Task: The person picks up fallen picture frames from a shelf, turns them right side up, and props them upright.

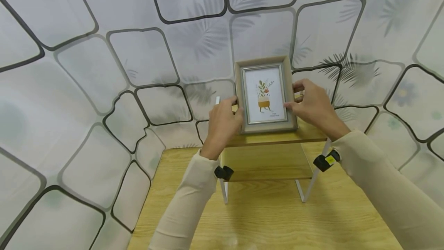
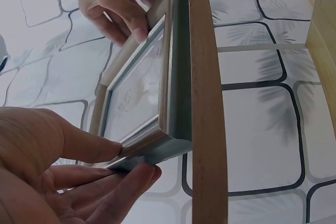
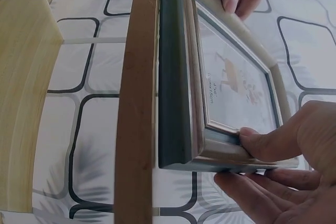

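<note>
A picture frame [image 1: 290,88] with a silver inner border and a print of a potted plant stands on the top board of a small two-tier shelf [image 1: 236,140], leaning slightly back. My left hand [image 1: 223,122] grips its left side, thumb [image 2: 94,148] on the front and fingers along the edge. On the opposite side my right hand [image 1: 313,105] pinches the frame between thumb [image 3: 268,145] on the front and fingers at the side. The frame's lower edge sits right at the board in both wrist views.
Below the top board is a lower wooden shelf board [image 1: 267,161], with white metal legs [image 1: 306,188] at the sides. The unit stands on a wood-grain surface [image 1: 263,223]. Patterned fabric [image 1: 83,126] with leaf prints hangs behind and to the left. Each wrist wears a black strap [image 1: 320,163].
</note>
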The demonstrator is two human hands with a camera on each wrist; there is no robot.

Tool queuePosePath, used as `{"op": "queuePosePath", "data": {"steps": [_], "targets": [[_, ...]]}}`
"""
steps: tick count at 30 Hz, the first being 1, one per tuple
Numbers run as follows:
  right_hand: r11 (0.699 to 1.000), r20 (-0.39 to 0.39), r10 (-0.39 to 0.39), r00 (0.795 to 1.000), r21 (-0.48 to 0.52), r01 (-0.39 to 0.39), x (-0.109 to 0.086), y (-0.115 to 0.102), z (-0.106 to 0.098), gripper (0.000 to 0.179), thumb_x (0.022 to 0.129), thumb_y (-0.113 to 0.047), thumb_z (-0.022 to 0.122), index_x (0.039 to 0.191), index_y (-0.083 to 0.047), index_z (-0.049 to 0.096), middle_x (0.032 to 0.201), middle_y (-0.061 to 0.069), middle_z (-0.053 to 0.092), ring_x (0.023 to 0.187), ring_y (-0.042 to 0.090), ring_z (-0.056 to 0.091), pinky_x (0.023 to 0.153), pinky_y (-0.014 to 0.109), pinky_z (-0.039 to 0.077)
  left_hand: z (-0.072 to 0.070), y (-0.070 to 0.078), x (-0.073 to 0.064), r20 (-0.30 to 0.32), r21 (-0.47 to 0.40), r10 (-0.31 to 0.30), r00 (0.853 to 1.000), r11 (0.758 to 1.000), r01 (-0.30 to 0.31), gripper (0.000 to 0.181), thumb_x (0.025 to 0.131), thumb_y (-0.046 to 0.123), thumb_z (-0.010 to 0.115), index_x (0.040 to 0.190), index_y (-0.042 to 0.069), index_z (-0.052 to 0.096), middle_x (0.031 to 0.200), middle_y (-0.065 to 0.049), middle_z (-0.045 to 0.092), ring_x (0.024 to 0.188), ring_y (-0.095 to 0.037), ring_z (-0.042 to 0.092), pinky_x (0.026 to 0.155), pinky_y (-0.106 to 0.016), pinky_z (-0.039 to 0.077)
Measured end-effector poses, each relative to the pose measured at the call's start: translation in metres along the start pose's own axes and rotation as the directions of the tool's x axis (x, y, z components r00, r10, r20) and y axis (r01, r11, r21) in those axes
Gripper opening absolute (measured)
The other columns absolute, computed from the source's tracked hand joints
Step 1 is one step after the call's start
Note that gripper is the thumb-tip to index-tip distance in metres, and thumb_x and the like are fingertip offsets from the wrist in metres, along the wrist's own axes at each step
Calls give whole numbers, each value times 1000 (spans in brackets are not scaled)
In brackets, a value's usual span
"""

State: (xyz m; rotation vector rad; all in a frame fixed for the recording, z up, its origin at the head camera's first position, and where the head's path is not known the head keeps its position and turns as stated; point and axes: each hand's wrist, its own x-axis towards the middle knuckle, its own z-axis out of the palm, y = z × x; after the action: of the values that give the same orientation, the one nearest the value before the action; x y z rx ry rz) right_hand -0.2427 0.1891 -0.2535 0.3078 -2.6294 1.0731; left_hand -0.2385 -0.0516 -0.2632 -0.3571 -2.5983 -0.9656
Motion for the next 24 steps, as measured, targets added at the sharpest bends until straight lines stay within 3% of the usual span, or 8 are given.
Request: {"op": "queuePosePath", "data": {"steps": [4, 14, 24], "targets": [[999, -54, -22, 998, 26, 23, 1, 2, 2, 56, 90, -8, 75, 135, 8, 46, 132, 26, 56, 110, 43, 65, 85, 54, 56, 1, -1, 0, -29, -59, -4, 1000, 998, 2, 40, 100, 14, 65, 139, 4, 61, 131, -10, 67, 90, -23, 75, 101, -48, 49], [996, -159, -69, 985, 44, 77, 3, 7, 7, 53, 89, -8, 77, 129, 8, 46, 124, 27, 57, 104, 44, 66, 79, 54, 55, 3, -1, 0, -89, -160, -31, 996, 987, 16, 43, 97, 13, 69, 139, 7, 60, 131, -8, 68, 93, -21, 75, 102, -46, 49], [990, -233, -117, 965, 47, 131, 3, 9, 11, 47, 88, -1, 76, 122, 8, 45, 124, 26, 56, 103, 43, 66, 67, 34, 53, 6, -1, 3, -136, -242, -36, 990, 970, 3, 39, 98, 12, 69, 136, 6, 63, 127, -10, 69, 97, -24, 74, 81, -40, 60]]}}
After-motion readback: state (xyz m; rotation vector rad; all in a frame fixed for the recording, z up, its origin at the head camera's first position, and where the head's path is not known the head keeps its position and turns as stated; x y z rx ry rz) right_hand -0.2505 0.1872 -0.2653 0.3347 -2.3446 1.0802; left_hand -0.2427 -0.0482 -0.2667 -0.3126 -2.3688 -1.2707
